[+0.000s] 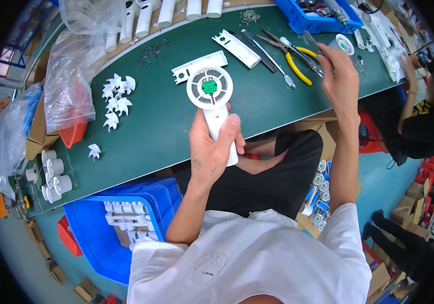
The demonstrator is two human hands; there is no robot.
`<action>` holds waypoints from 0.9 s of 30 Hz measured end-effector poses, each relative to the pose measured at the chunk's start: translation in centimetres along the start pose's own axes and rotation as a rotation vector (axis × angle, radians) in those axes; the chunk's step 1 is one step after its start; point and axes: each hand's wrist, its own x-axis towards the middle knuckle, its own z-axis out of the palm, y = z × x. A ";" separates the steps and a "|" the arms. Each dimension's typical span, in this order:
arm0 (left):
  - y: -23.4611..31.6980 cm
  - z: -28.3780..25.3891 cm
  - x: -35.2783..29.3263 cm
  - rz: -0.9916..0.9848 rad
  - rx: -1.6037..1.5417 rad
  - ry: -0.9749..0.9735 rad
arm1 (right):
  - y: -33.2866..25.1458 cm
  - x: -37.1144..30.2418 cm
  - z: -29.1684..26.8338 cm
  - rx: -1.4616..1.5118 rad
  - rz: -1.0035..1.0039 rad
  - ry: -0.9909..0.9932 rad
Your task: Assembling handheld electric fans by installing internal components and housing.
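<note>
Left hand (pixel 212 139): fingers wrapped around the handle of a white plastic fan body with a round spoked head and green circuit board (pixel 217 120); thumb lies along the handle. The body is raised over the near edge of the dark green table (pixel 151 134), head pointing away from the person.

Right hand (pixel 339 76): fingers bent, thumb and forefinger pinching a slim grey tool (pixel 312 40); hand well apart from the fan body, above the table's right part.

Just beyond the fan head: a white plastic half-shell (pixel 199 65), partly covered by it. Farther right, a second white half-shell (pixel 236 49), a black flat strip (pixel 258 54) and yellow-handled pliers (pixel 293 69), the pliers lying between fan body and right hand.

Left of the fan body: small white bladed impellers (pixel 111 121), loosely clustered; dark small screws (pixel 153 50) scattered behind. Far side: blue plastic tray (pixel 298 23) of tools. Left edge: clear plastic bag (pixel 67 81) partly over a red bin (pixel 75 133).
</note>
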 end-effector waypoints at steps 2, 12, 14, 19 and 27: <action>0.6 0.1 0.7 0.038 0.032 -0.038 | 2.1 0.2 0.3 -0.159 0.059 -0.080; 4.5 -2.9 8.9 0.311 0.079 -0.221 | -6.8 2.8 4.4 0.741 0.221 -0.513; 5.2 -2.5 10.1 0.357 0.029 -0.247 | -9.6 3.3 8.3 1.407 0.381 -0.633; 6.6 -5.5 12.8 0.418 0.322 -0.235 | -12.9 7.9 10.8 1.365 0.138 -0.654; 4.2 -8.7 15.2 0.664 0.397 -0.061 | -14.4 9.3 10.2 1.508 0.069 -0.602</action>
